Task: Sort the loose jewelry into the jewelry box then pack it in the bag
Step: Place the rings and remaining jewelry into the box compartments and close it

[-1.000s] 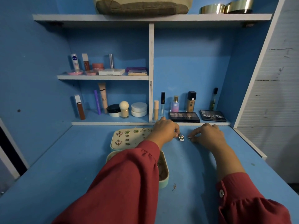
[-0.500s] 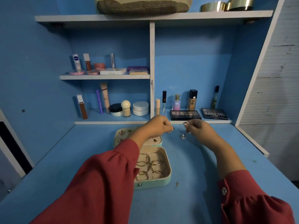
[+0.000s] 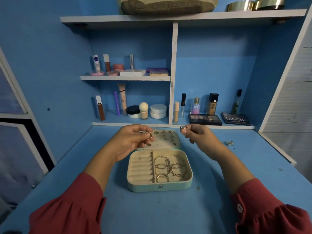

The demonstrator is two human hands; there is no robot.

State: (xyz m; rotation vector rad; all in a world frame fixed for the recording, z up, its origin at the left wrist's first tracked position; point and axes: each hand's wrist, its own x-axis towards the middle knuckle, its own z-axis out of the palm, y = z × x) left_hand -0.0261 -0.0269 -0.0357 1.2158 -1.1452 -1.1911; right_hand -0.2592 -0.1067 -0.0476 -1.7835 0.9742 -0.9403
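Lying open at the frame's lower centre, the mint jewelry box (image 3: 160,186) sat below both raised hands. The left hand (image 3: 130,142) pinched a gold ring (image 3: 149,134) over the lid; the right hand (image 3: 199,135) pinched a small silver piece (image 3: 183,127).

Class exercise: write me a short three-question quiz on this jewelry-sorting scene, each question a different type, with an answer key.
1. True or false: the jewelry box on the desk is closed.
2. Multiple choice: the hoop earrings lie in the box's (A) right compartment, (B) left ring rolls, (C) lid.
3. Fill in: the left hand pinches a gold ____ between its fingers.

Key
1. False: the lid lies open, with studs pinned in it.
2. A
3. ring. The right hand pinches another small piece.
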